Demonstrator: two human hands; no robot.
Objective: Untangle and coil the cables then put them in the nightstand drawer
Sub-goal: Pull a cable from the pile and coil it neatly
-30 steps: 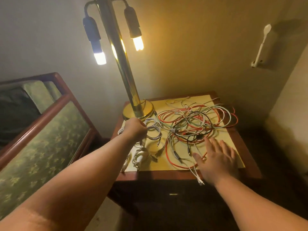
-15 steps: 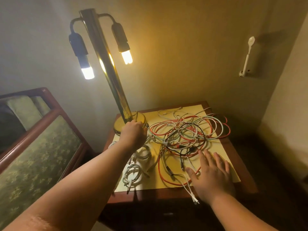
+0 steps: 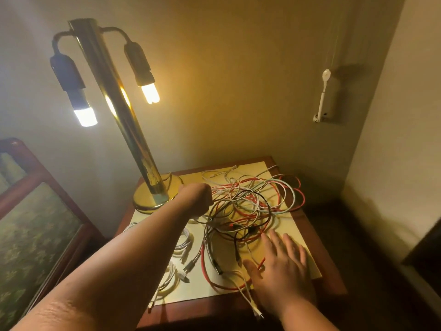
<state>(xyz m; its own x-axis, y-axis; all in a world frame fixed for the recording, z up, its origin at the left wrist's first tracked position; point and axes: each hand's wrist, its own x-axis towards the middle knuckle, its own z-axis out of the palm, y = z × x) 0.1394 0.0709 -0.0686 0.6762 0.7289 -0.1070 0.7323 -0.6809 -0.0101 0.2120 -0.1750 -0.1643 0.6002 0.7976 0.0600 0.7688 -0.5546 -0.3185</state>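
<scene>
left hand (image 3: 196,199) has shifted to the red, white and black cable tangle (image 3: 250,209), fist curled, hold unclear; right hand (image 3: 282,268) presses flat, spread, on nearer strands.

Left grip (image 3: 196,199) fisted, arm outstretched; right grip (image 3: 282,268) flat, fingers (image 3: 290,244) spread.

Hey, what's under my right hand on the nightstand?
The right hand lies flat on the pale mat, over a red cable and a white cable. Their run beneath the palm is hidden.
</scene>
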